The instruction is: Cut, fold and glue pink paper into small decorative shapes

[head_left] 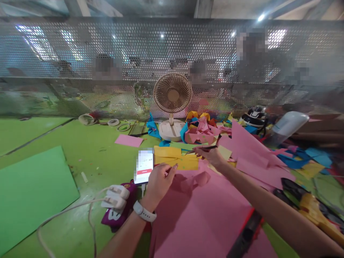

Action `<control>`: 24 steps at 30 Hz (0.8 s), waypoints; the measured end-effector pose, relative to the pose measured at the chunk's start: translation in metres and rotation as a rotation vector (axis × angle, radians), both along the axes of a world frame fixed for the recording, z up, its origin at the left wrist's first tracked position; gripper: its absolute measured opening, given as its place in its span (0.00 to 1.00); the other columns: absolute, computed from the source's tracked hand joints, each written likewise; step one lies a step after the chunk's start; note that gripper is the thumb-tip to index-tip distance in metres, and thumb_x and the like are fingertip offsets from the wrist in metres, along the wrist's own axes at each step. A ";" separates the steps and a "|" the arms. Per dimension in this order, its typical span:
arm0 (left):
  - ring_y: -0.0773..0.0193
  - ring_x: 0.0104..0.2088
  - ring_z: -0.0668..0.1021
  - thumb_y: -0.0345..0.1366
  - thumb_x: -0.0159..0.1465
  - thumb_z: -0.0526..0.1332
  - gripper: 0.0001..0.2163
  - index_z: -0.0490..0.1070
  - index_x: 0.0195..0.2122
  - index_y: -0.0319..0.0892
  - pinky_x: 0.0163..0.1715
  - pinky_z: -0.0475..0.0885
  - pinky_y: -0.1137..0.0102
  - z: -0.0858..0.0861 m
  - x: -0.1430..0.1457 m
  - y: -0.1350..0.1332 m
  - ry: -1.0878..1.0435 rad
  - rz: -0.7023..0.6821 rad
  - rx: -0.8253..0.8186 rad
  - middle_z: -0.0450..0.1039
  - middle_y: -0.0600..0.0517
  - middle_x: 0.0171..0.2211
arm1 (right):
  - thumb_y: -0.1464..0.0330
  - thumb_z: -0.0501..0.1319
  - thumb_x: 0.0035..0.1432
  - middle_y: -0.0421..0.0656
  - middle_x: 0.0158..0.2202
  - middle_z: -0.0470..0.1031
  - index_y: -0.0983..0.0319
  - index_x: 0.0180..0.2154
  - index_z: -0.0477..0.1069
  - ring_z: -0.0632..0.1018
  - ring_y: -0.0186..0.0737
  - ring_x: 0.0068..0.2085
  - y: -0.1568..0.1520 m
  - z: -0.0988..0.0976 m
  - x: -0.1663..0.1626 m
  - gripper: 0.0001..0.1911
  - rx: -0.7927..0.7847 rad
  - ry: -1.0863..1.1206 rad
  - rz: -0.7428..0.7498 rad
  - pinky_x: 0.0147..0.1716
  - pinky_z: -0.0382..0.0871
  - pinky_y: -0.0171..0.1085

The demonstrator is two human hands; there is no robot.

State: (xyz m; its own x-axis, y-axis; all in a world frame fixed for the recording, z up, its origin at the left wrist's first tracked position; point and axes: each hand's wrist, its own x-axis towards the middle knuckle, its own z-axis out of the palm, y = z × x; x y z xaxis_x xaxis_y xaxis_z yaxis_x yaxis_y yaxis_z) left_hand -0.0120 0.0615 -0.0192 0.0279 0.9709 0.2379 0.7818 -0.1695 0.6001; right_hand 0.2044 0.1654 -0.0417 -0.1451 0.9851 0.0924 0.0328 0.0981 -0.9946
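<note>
The yellow paper [190,163] lies at the far edge of a big pink sheet [204,215] on the green counter [104,159], right in front of the person. Over it comes the right hand [211,156], its grip closed around dark tweezers [203,148], tips pointing left above the paper. The left hand [161,179] sits low at the near left corner of that yellow piece, fingers curled and thumb out; from here I can't tell whether its grip has hold of anything. A small folded pink piece [196,180] rests on the sheet between the two arms.

Just beside the left hand is a phone [145,166], screen lit, a white cable at its lower end. Next to it a white charger [115,196] lies on a purple pouch [123,211], and the left wrist wears a white band [145,212]. Under the right forearm there's a dark tool with red edges [245,233]; farther right, a yellow-and-black tool [313,209].

Beyond the hands stands a fan [173,95] on a round pale base, a heap of coloured scraps [201,129] crowding its right side. A large green sheet [34,199] lies well off to the left. Behind everything runs a perforated screen [120,102], blurred people beyond it.
</note>
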 end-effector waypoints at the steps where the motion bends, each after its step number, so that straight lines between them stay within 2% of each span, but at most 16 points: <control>1: 0.67 0.22 0.68 0.47 0.64 0.51 0.20 0.63 0.19 0.41 0.22 0.57 0.73 0.000 0.000 0.000 0.012 -0.008 0.000 0.66 0.53 0.20 | 0.56 0.69 0.39 0.43 0.23 0.76 0.64 0.29 0.76 0.76 0.38 0.24 0.002 -0.003 0.001 0.19 0.001 -0.009 -0.007 0.18 0.66 0.31; 4: 0.66 0.24 0.69 0.44 0.64 0.52 0.17 0.65 0.22 0.41 0.23 0.57 0.73 -0.002 0.002 -0.001 0.032 -0.054 -0.018 0.69 0.53 0.23 | 0.55 0.68 0.41 0.45 0.25 0.78 0.64 0.28 0.76 0.78 0.41 0.28 0.007 -0.010 0.001 0.18 0.004 -0.031 -0.019 0.21 0.70 0.33; 8: 0.66 0.26 0.69 0.41 0.64 0.53 0.14 0.67 0.23 0.41 0.24 0.57 0.73 -0.004 0.002 -0.001 0.072 -0.088 -0.031 0.70 0.52 0.25 | 0.55 0.67 0.41 0.45 0.24 0.77 0.65 0.29 0.76 0.78 0.42 0.27 0.012 -0.015 -0.002 0.19 0.024 -0.054 -0.033 0.22 0.71 0.34; 24: 0.66 0.26 0.69 0.37 0.64 0.52 0.12 0.67 0.25 0.41 0.26 0.58 0.72 -0.007 0.002 -0.001 0.075 -0.114 -0.044 0.70 0.51 0.26 | 0.55 0.66 0.43 0.46 0.26 0.77 0.64 0.29 0.77 0.76 0.41 0.27 0.018 -0.024 -0.013 0.19 0.124 -0.167 0.025 0.25 0.70 0.37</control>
State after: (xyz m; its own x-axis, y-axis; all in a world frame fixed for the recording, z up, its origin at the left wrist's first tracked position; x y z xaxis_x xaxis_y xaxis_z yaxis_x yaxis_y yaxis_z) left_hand -0.0105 0.0607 -0.0264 0.1544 0.9699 0.1884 0.8021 -0.2344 0.5492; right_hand 0.1918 0.1837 -0.0657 -0.1927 0.9635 0.1857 0.1918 0.2225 -0.9559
